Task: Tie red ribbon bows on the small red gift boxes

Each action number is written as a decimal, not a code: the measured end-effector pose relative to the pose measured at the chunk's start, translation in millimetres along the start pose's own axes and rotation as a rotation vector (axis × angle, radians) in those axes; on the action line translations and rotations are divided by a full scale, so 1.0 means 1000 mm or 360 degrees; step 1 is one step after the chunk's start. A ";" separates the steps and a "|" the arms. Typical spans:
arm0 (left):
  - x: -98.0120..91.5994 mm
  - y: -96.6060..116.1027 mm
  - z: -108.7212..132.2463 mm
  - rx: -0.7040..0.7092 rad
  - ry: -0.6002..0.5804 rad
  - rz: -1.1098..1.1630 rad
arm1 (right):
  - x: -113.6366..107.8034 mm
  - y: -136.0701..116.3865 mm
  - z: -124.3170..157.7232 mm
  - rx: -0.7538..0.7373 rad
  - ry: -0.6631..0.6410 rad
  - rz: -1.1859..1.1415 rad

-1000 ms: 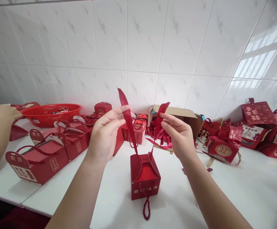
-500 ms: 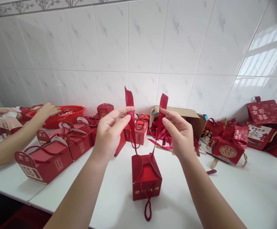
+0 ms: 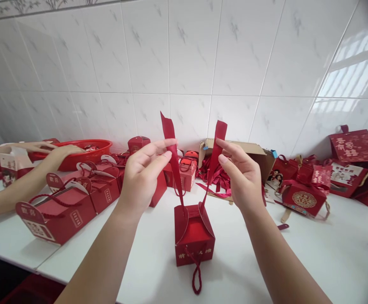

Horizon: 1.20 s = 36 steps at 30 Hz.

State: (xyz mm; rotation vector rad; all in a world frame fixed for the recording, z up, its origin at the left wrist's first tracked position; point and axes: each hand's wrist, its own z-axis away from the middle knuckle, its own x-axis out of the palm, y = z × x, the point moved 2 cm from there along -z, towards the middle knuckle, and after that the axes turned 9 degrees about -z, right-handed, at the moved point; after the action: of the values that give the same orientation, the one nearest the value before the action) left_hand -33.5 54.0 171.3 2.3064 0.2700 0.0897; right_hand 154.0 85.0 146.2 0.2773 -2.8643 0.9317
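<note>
A small red gift box [image 3: 195,236] stands upright on the white table in front of me, with gold characters on its near face and a braided cord loop [image 3: 197,278] hanging from it. Two ends of a dark red ribbon [image 3: 175,160] rise from its curved top flaps in a V. My left hand [image 3: 143,177] pinches one end between thumb and fingers. The other end is pinched in my right hand [image 3: 241,175] at about the same height. Both ribbon tips stick up above my fingers.
At left, another person's hands [image 3: 65,153] are at a red plastic basin [image 3: 103,147]. Several red handled boxes [image 3: 61,215] line the table there. Behind my box sits an open cardboard carton [image 3: 247,147] of ribbons. Decorated gift boxes [image 3: 304,198] are piled at right.
My hands have drawn slightly apart, spreading the ribbon ends wider. The box stays in place. At left, the other person's hands have both moved to the basin's edge.
</note>
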 end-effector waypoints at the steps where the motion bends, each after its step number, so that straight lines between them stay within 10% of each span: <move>1: -0.001 0.000 -0.001 0.0005 0.0023 0.0026 | 0.000 0.000 0.000 -0.0017 0.0005 -0.0006; 36: -0.005 -0.004 -0.004 -0.0062 -0.0030 0.0256 | -0.018 -0.010 -0.004 0.0104 0.0305 -0.0063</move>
State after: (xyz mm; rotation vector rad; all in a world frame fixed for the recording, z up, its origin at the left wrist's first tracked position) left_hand -39.2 58.4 170.8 2.2862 0.0723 0.1528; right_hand 174.0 81.7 151.9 0.2363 -2.6492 0.9886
